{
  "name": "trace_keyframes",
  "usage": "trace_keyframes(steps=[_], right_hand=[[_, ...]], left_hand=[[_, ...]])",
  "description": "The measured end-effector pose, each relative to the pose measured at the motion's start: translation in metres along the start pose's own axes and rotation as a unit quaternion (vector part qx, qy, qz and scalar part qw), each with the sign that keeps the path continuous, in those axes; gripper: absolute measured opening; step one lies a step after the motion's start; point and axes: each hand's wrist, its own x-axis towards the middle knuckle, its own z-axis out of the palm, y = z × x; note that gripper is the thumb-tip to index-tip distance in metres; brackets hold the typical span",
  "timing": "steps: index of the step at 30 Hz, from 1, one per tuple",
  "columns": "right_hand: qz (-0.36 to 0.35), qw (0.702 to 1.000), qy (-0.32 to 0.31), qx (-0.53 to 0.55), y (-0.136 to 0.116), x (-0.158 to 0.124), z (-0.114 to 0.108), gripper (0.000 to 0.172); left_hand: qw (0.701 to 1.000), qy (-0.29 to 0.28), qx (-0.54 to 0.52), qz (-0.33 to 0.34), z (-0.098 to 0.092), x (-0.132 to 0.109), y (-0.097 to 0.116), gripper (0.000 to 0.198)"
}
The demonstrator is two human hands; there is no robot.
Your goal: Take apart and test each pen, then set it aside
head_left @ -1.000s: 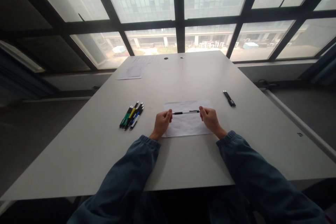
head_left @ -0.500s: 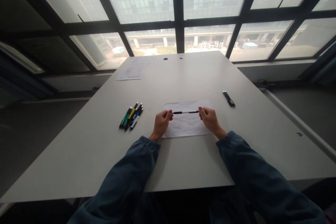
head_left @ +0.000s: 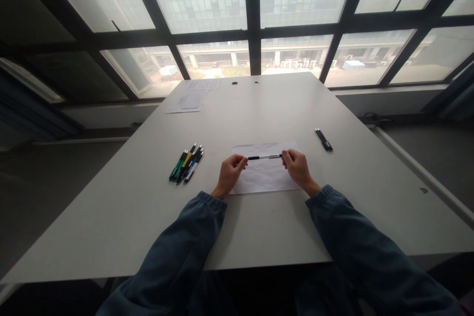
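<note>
A black and white pen [head_left: 264, 157] is held level between my two hands, above a white sheet of paper [head_left: 264, 177]. My left hand [head_left: 230, 172] pinches its left end, by the black grip, between thumb and fingers. At the other end, with the clip, my right hand [head_left: 296, 165] has its fingers closed on the pen. Both pen ends are partly hidden by my fingers. To the left of the paper lies a group of pens [head_left: 187, 164] with green, yellow, blue, white and black bodies.
Dark pens [head_left: 324, 139] lie side by side on the white table [head_left: 259, 232] at the right. Printed sheets [head_left: 185, 101] rest at the far left, near the windows. A small dark mark or scrap [head_left: 423, 190] shows near the right edge.
My left hand has shifted slightly right along the pen, covering more of its left end. My right hand has hardly moved. The pens on the table lie as before.
</note>
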Motion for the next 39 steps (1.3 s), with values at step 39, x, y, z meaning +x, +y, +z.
trace_keyframes(steps=[39], right_hand=[[0.091, 0.989, -0.021, 0.114, 0.0034, 0.0004, 0.0035, 0.042]], left_hand=[[0.997, 0.022, 0.068, 0.030, -0.0034, -0.0010, -0.0023, 0.021]])
